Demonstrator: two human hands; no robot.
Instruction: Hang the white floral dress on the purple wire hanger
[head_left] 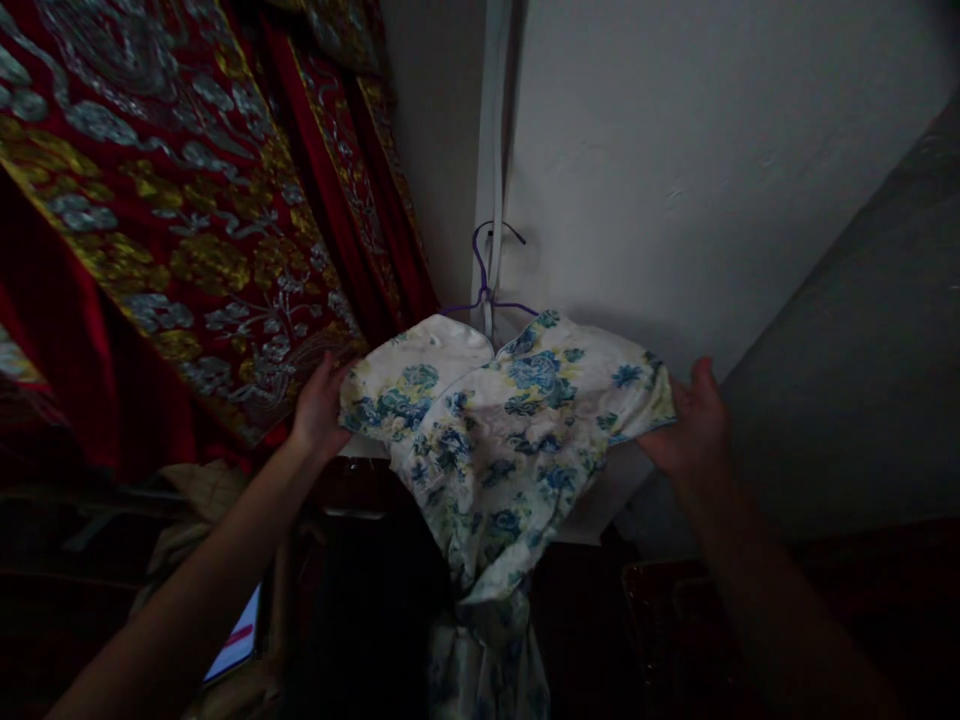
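Beside embossed-looking, gold-and-silver-embroidered red cloth [217, 262], a wrinkled white fabric garment with blue flowers [495, 440] is hung on a slim purple hanger [485, 295]. Its sleeves [646, 395] are touched by the left hand [321, 408] and right hand [696, 422]; whether they are gripped cannot be told.

The person's left grip [319, 415] is showing as a bare hand, its narrow wrist broadening smoothly into a slim, bare left forearm [210, 560] that is reaching the lower edge of the view. The right grip [697, 425] is likewise appearing bare, its thumb displaying a rounded tip. The right forearm [757, 570] is looking bare too, its outline blurring into deep shadow; dimness is hiding finer details on both arms.
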